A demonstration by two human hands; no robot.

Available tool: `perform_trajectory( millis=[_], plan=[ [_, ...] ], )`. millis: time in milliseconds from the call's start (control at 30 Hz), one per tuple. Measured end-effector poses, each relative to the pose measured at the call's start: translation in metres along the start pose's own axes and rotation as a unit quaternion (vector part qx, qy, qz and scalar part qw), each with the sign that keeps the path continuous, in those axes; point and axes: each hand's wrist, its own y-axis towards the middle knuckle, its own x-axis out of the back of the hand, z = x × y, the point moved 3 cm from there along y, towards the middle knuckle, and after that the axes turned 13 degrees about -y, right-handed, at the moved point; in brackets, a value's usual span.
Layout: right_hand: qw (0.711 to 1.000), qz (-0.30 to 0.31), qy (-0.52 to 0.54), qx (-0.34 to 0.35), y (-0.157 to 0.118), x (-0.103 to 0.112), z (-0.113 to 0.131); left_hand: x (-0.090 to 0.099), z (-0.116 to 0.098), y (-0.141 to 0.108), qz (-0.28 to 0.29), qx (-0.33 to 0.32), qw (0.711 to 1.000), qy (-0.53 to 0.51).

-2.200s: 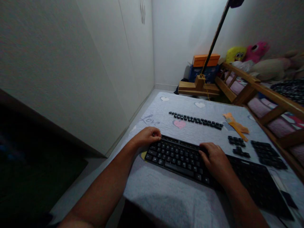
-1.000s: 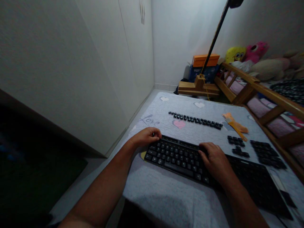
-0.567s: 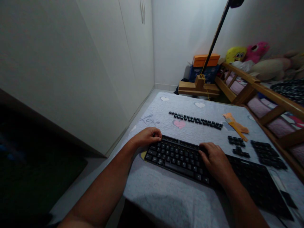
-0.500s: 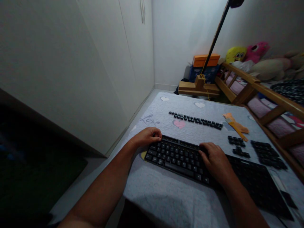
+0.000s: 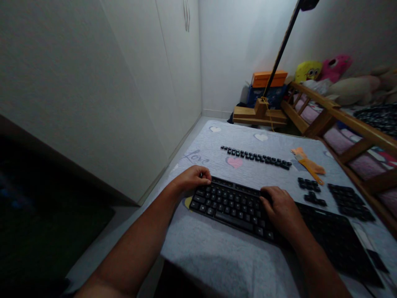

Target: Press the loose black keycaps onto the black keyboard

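Observation:
A black keyboard [image 5: 234, 207] lies at a slant on the cloth-covered table [image 5: 214, 252], its main block of keys in place. My left hand [image 5: 196, 179] is closed at its upper left corner, thumb and curled fingers pressed together at the edge. My right hand [image 5: 281, 207] rests over the right part, its fingers curled over the top edge and hiding some keys. Beyond the keyboard, loose black keycaps [image 5: 256, 157] stand in rows. Smaller groups of keycaps [image 5: 349, 200] sit to the right.
A yellow-handled brush [image 5: 310, 169] lies on an orange cloth [image 5: 316, 166]. A dark flat panel [image 5: 338, 240] is at the right. Wooden bed rail [image 5: 356, 120] borders the table's right side; a white wardrobe [image 5: 139, 82] stands left. A wooden stand [image 5: 259, 112] is behind.

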Motion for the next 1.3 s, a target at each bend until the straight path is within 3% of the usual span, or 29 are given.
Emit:
perform_trajectory(
  millis=[1300],
  plan=[
    [1.0,-0.004,0.015,-0.006,0.0009,0.0027,0.0001,-0.0013,0.0007,0.0002,0.029,0.005,1.0,-0.001]
  ],
)
